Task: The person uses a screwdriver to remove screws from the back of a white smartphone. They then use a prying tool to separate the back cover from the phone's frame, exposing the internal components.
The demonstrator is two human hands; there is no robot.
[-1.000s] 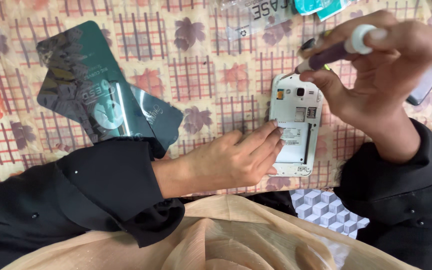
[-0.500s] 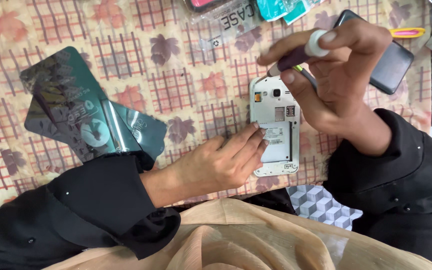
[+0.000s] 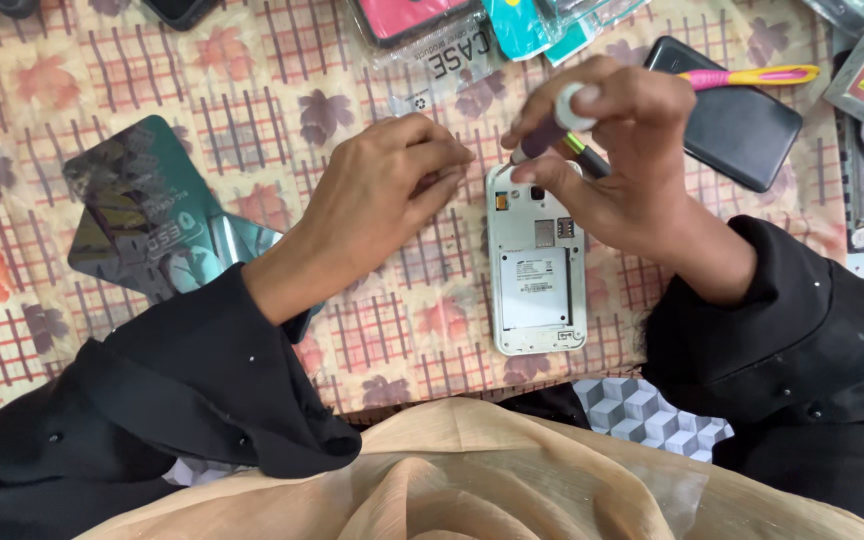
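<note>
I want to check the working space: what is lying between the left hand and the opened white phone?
In the head view, only bare patterned tablecloth lies between the left hand and the white phone.

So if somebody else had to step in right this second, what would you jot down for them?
Right hand: holds a small purple-handled screwdriver, tip at the top edge of the white phone.
Left hand: empty, fingers curled, just left of the phone's top, apart from it as far as can be seen.
Phone: lies face down on the patterned cloth, back cover already off, battery bay showing.
Left: any screws, too small to tell whether they are out.
</note>
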